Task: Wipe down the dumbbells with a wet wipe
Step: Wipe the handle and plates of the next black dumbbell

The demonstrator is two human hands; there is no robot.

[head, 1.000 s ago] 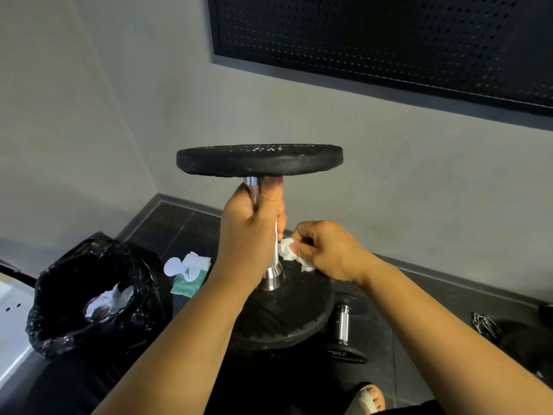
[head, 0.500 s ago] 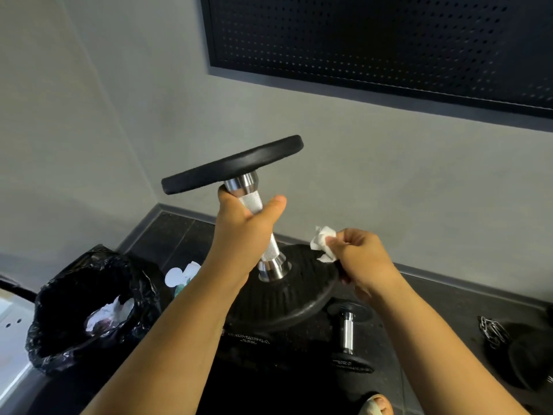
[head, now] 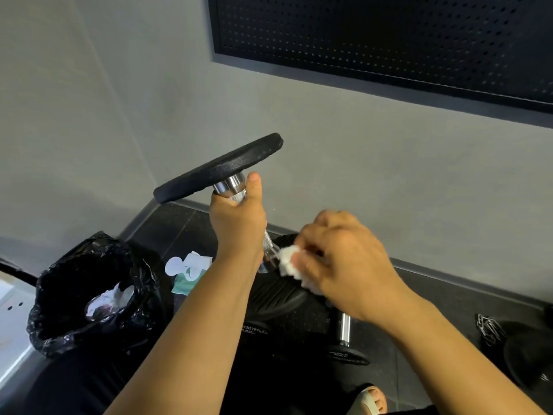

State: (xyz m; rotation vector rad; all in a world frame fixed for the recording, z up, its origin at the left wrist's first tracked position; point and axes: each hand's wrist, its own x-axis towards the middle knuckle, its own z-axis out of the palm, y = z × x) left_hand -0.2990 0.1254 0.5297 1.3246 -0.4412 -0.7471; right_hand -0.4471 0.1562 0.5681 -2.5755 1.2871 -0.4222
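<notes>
**Dumbbell**, one in hand. It is tilted, with the top plate leaning left and far and the lower plate near, low in front of the person.
- Left hand: clamped round the upper handle, thumb lying up along it.
- Right hand: pinching a bunched wipe against the bar's lower collar, just above the lower plate.

**Step in hand**, as I judge it: cleaning the collar and the bare lower handle. To do it well:
- Steady the bar with the left hand.
- Wrap the wipe round the metal and twist.
- Shift the left grip so the covered knurl gets wiped too.

**Count**
- Dumbbells: two, this one and a smaller one lying on the floor, near right.
- Wipes: one in use. There are crumpled ones in the bin, number unclear.
- Pack: one, left of the bar.
- Chain: one, right.
</notes>
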